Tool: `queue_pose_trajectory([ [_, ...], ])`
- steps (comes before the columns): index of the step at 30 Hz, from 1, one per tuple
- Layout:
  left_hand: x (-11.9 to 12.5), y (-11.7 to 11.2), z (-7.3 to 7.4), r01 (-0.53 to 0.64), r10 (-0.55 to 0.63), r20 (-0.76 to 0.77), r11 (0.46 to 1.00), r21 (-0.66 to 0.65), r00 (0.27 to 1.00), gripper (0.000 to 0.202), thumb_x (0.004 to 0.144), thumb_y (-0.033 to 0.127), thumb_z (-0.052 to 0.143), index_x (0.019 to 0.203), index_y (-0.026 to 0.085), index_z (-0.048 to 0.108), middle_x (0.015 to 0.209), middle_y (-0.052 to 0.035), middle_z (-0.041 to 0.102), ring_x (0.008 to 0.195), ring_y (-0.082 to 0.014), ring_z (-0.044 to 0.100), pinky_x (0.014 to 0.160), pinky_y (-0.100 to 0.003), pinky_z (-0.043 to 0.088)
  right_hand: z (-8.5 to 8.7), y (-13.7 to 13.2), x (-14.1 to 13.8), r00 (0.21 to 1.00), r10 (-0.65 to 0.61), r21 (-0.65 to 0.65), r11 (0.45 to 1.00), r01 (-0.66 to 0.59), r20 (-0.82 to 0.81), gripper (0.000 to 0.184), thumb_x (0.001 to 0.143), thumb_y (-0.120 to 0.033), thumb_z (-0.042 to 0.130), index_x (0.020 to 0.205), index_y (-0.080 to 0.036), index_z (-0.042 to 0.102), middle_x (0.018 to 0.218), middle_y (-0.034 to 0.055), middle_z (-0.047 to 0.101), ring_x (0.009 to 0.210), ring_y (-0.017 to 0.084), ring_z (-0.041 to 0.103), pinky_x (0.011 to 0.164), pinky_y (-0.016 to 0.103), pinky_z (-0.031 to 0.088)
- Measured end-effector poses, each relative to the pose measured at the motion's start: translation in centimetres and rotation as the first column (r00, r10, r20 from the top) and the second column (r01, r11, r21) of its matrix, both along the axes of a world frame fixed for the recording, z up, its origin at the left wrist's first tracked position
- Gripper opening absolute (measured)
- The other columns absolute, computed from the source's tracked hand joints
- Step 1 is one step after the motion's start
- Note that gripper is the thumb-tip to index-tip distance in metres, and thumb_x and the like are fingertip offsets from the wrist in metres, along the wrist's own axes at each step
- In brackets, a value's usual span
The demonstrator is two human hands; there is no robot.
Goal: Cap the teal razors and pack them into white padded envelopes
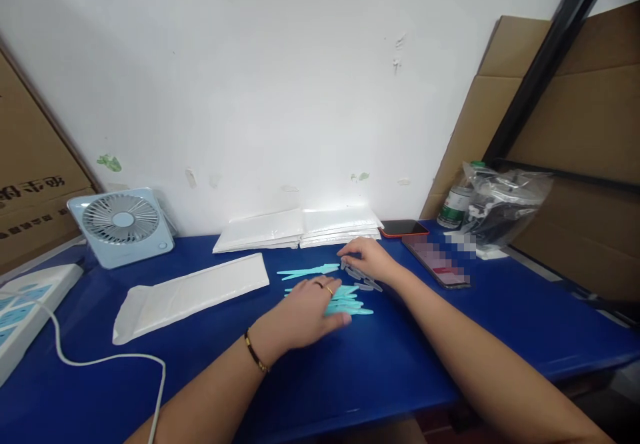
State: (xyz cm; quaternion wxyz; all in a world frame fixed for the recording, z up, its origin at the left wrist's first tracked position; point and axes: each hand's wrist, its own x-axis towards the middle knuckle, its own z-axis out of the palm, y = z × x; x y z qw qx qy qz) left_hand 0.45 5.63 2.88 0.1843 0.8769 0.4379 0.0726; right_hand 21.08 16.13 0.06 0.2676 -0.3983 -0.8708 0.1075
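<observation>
On the blue table lies a small pile of teal eyebrow razors (350, 306). My left hand (305, 314) rests palm down over them, fingers stretched out, and covers part of the pile. Just beyond its fingertips are a few more teal razors (307, 271). Several small clear plastic caps (367, 284) are scattered right of the razors, under and beside my right hand (370, 259). That hand is bent down, its thumb and fingertips close together at a clear cap (343, 265) on the left of the group.
A white padded mailer (195, 297) lies at left, with stacked white mailers (340, 224) against the wall. A blue fan (120, 224), power strip (35, 311) and white cable (100, 362) occupy the left. Two phones (405, 229) (437, 264), a bottle (455, 205) and a plastic bag (505, 204) stand right.
</observation>
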Motion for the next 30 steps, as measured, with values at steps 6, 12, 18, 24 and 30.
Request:
queue_pose_trajectory([
  [6, -2.2, 5.2, -1.8, -0.367, 0.357, 0.087, 0.907, 0.206, 0.930, 0.034, 0.087, 0.033, 0.043, 0.114, 0.019, 0.059, 0.116, -0.0088, 0.059, 0.111, -0.0236, 0.049, 0.093, -0.033, 0.040, 0.2, -0.1, 0.4, 0.960, 0.006, 0.064, 0.998, -0.025, 0.279, 0.020, 0.078, -0.030, 0.059, 0.091, -0.022, 0.073, 0.094, 0.0038, 0.069, 0.082, 0.018, 0.062, 0.074, 0.026, 0.043],
  [12, -2.7, 6.4, -2.7, -0.416, 0.414, 0.036, 0.904, 0.098, 0.910, 0.015, 0.078, 0.029, 0.054, 0.088, 0.022, 0.063, 0.095, -0.0047, 0.064, 0.093, -0.0209, 0.057, 0.074, -0.028, 0.043, 0.2, -0.8, -0.7, 0.859, -0.122, 0.202, 0.979, 0.023, 0.498, 0.022, 0.075, -0.019, 0.054, 0.088, -0.018, 0.071, 0.084, 0.0077, 0.070, 0.078, 0.021, 0.063, 0.076, 0.030, 0.040],
  [18, -2.8, 6.1, -2.7, -0.438, 0.436, 0.045, 0.897, 0.061, 0.899, 0.016, 0.082, 0.030, 0.048, 0.085, 0.021, 0.061, 0.092, -0.0052, 0.065, 0.086, -0.0199, 0.059, 0.069, -0.027, 0.041, -0.2, -0.1, -0.3, 0.926, -0.193, 0.148, 0.977, 0.152, 0.324, 0.030, 0.074, -0.007, 0.047, 0.090, -0.018, 0.070, 0.087, 0.0078, 0.071, 0.079, 0.019, 0.063, 0.070, 0.026, 0.041],
  [24, -3.3, 6.7, -3.3, -0.440, 0.434, 0.109, 0.897, 0.043, 0.894, 0.016, 0.084, 0.029, 0.046, 0.084, 0.020, 0.059, 0.090, -0.0050, 0.065, 0.084, -0.0186, 0.059, 0.069, -0.026, 0.040, 0.0, -0.1, 1.6, 0.962, -0.205, -0.335, 0.932, 0.137, -0.178, 0.021, 0.068, -0.016, 0.056, 0.084, -0.016, 0.069, 0.063, 0.0013, 0.065, 0.057, 0.013, 0.058, 0.053, 0.021, 0.042],
  [30, -3.1, 6.8, -3.1, -0.426, 0.422, 0.185, 0.904, -0.019, 0.887, 0.017, 0.085, 0.031, 0.045, 0.083, 0.020, 0.058, 0.086, -0.0040, 0.065, 0.080, -0.0177, 0.059, 0.064, -0.025, 0.039, 0.3, -0.5, 2.0, 0.913, -0.168, -0.545, 0.835, -0.069, -0.372, 0.019, 0.065, -0.016, 0.059, 0.080, -0.013, 0.069, 0.064, 0.0034, 0.067, 0.058, 0.013, 0.060, 0.054, 0.021, 0.045],
])
